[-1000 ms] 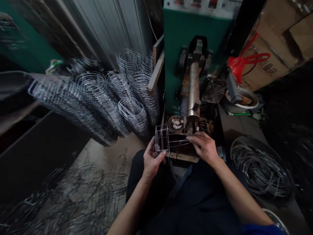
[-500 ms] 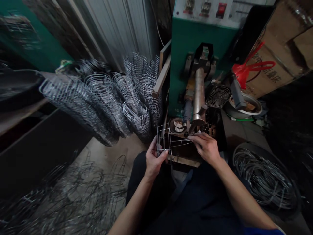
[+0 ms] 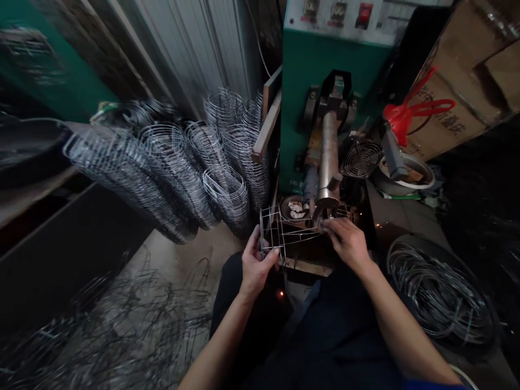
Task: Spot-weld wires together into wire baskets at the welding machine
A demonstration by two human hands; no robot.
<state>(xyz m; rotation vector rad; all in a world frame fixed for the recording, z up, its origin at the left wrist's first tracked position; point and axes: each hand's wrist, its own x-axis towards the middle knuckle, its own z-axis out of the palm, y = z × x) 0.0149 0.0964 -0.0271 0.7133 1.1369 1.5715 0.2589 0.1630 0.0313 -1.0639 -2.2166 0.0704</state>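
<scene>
Holding the wire frame [image 3: 271, 230] at its left end with the left hand [image 3: 257, 265], half closed, with the thumb in front and the fingers curled behind. Pinching the right end of it with the right hand [image 3: 347, 242], with fingertips drawn together, just below the tip of a metal cylinder [image 3: 329, 151] on the green machine [image 3: 303, 65]. Just behind the frame, a round dish [image 3: 286, 210] with white pieces inside. Farther to the left, several leaning stacks of wire baskets [image 3: 173, 173], and loose wires [image 3: 150, 314] on the floor. To the right, a wire coil [image 3: 439, 292].
</scene>
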